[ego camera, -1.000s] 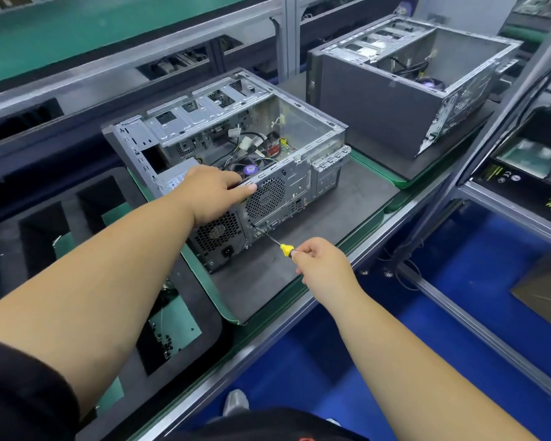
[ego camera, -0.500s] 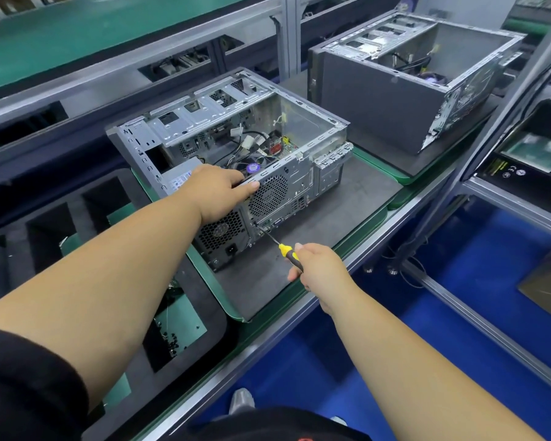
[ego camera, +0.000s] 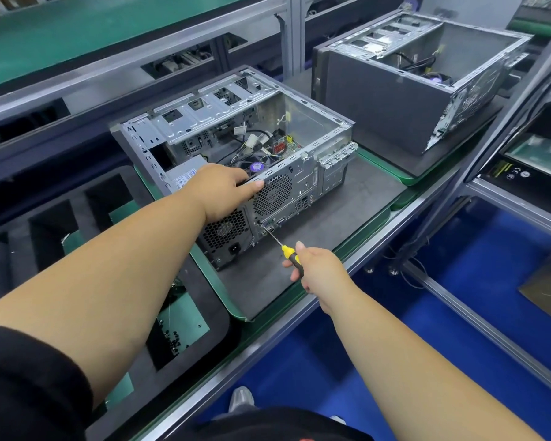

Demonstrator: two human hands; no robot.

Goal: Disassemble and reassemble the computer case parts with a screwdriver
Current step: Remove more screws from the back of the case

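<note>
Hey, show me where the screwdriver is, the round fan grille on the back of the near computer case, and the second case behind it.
screwdriver [ego camera: 291, 257]: head view, on its yellow and black handle.
fan grille [ego camera: 272, 195]: head view, middle of the round mesh.
second case [ego camera: 382, 100]: head view, on its dark side panel.

A factory assembly line: open computer cases [ego camera: 236, 148] sit on grey pallets [ego camera: 347, 198] along a green conveyor surface [ego camera: 376, 214] framed in aluminium rails [ego camera: 185, 63], with foam trays [ego camera: 45, 224] of parts alongside and a blue floor [ego camera: 458, 313] below.
</note>
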